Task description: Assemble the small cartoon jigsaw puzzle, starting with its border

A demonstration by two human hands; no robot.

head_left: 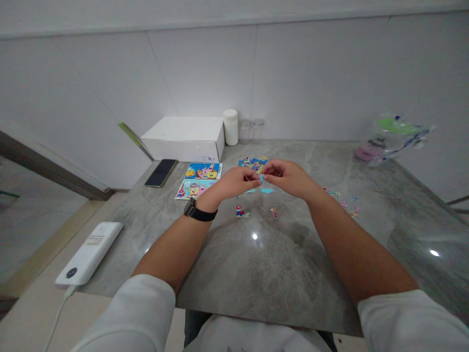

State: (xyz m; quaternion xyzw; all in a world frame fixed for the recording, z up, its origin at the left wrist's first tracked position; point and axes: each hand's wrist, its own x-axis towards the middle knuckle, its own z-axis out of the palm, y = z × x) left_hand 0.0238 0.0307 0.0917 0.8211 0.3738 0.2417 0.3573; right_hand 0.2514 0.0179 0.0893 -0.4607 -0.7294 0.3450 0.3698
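Observation:
Over the middle of the grey table, my left hand (237, 182) and my right hand (287, 177) meet with their fingertips almost touching. Both are closed in a pinch; whatever lies between the fingertips is too small to make out. Just behind them is a heap of colourful jigsaw puzzle pieces (249, 163), partly covered by the hands. Light-blue puzzle pieces (267, 191) lie under the fingers. Nearer to me sit a red-and-blue puzzle section (242, 212) and a small puzzle piece (274, 212). Left of my left hand are two cartoon picture cards (203, 170), the lower partly hidden by my wrist.
More loose pieces (354, 210) are scattered right of my right forearm. A phone (161, 173), a white box (185, 134), a white bottle (230, 128) and glasses (257, 131) stand towards the back. A plastic bag (388, 139) is back right; a cabled power bank (90, 253) is left.

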